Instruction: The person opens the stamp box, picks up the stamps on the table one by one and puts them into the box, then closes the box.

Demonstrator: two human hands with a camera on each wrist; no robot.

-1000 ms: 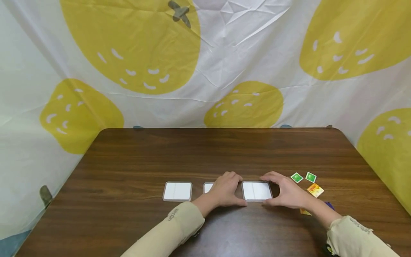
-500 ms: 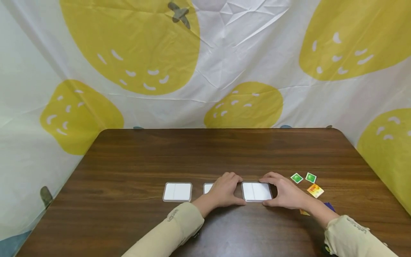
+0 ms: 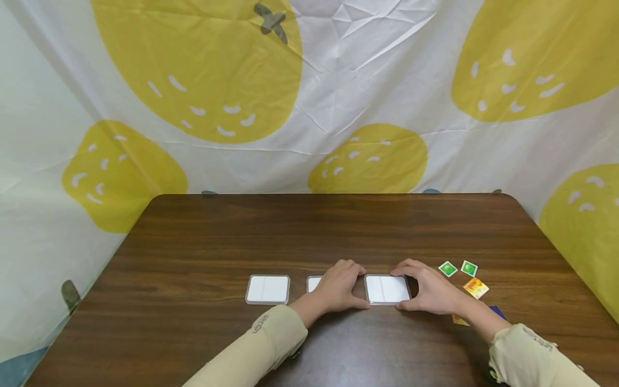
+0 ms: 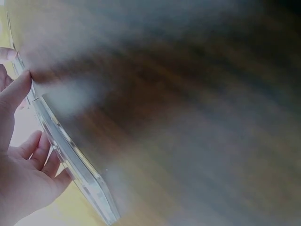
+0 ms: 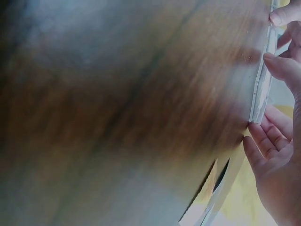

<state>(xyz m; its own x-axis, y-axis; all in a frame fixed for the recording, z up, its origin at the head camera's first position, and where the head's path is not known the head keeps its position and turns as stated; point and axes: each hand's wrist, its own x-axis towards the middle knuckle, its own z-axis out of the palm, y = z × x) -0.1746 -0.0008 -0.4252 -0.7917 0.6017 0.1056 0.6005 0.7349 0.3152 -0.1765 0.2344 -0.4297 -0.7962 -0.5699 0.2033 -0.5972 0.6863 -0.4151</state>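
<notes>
A flat clear-edged plastic case [image 3: 387,289] with white panels lies on the table, framed by both hands. At its left side my left hand [image 3: 338,287] has the thumb by the front corner and the fingers by the back one. My right hand [image 3: 430,289] mirrors this at the right side, thumb in front and index finger behind. In the right wrist view, the right thumb is against the edge of the clear case [image 5: 261,89]. A second white case [image 3: 313,282] is partly hidden behind my left hand. The third white case [image 3: 267,289] lies further left.
Two small green square cards [image 3: 447,269] lie beyond the right hand. An orange card [image 3: 476,288] is nearby, and a yellow card [image 3: 460,320] and a blue one [image 3: 497,310] show partly around the right forearm. A patterned cloth [image 3: 367,80] hangs behind the wooden table [image 3: 193,242].
</notes>
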